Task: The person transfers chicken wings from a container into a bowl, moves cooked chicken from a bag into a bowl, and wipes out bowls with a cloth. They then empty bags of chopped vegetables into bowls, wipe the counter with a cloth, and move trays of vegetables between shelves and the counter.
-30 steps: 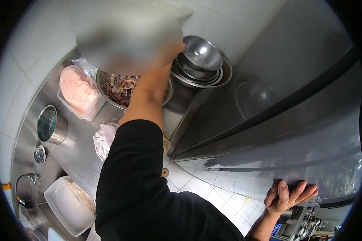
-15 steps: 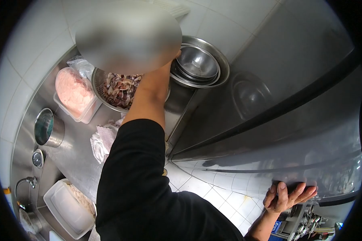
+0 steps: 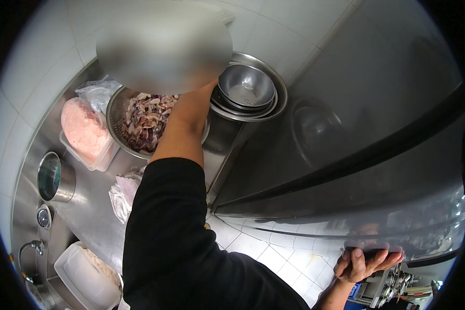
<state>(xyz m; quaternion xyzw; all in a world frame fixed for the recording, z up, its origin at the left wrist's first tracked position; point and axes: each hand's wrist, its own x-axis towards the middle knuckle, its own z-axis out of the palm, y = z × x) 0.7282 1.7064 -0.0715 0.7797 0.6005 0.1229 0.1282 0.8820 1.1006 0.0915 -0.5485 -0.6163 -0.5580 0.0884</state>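
My left arm in a black sleeve point(image 3: 165, 206) reaches over the counter. My left hand point(image 3: 204, 85) is mostly hidden by a blurred patch, so its fingers and anything in them do not show. It is near a perforated metal colander point(image 3: 114, 116) of sliced purplish-white squid-like pieces point(image 3: 145, 121) and a nested stack of steel bowls point(image 3: 248, 85). My right hand point(image 3: 357, 266) is at the lower edge of a glossy dark grey refrigerator door point(image 3: 315, 206), its bent fingers hooked at a dark recess there.
A plastic tub point(image 3: 101, 157) holds a pink mass point(image 3: 82, 124) beside a clear bag point(image 3: 98, 93). A steel pot point(image 3: 62, 178), a crumpled cloth point(image 3: 123, 196), a faucet point(image 3: 33, 247) and a white lidded container point(image 3: 82, 274) are at left. White tiled floor point(image 3: 258, 258) shows below the refrigerator.
The view has shifted slightly, so the counter items appear a little lower and farther left. My right hand stays at the door edge; my left arm still reaches across the counter.
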